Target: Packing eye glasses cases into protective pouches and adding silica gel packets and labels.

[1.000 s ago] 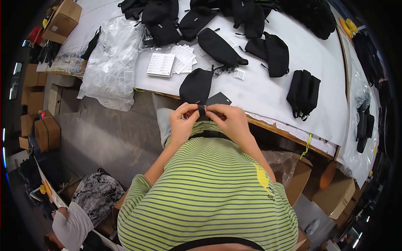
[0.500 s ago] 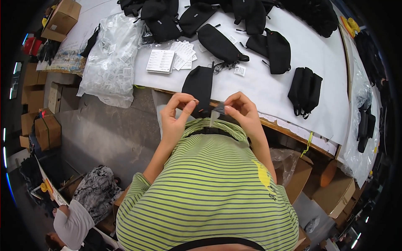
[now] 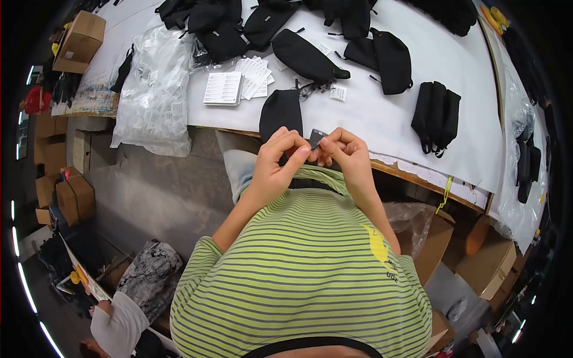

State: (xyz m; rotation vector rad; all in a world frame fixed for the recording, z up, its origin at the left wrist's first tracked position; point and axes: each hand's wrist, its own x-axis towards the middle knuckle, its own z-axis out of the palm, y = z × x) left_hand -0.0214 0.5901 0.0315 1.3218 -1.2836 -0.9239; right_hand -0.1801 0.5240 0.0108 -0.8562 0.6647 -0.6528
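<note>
1. The right hand point(image 3: 353, 158) pinches a small dark tag point(image 3: 318, 138) with thumb and finger.
2. The left hand point(image 3: 276, 164) curls its fingers close beside it; I cannot tell if they grip anything.
3. The tag is near the black pouch point(image 3: 280, 112), by the edge of the white table point(image 3: 382, 122).
4. It looks light, thin and a bit stiff; its edge seems best to pinch.

Head cam: I see right hand point(image 3: 353, 156) pinching grey tag point(image 3: 318, 138), left hand point(image 3: 276, 164) close by, black pouch point(image 3: 282, 113) on bench point(image 3: 459, 62).

Bright tabletop point(image 3: 367, 116), dark fisheye edges
</note>
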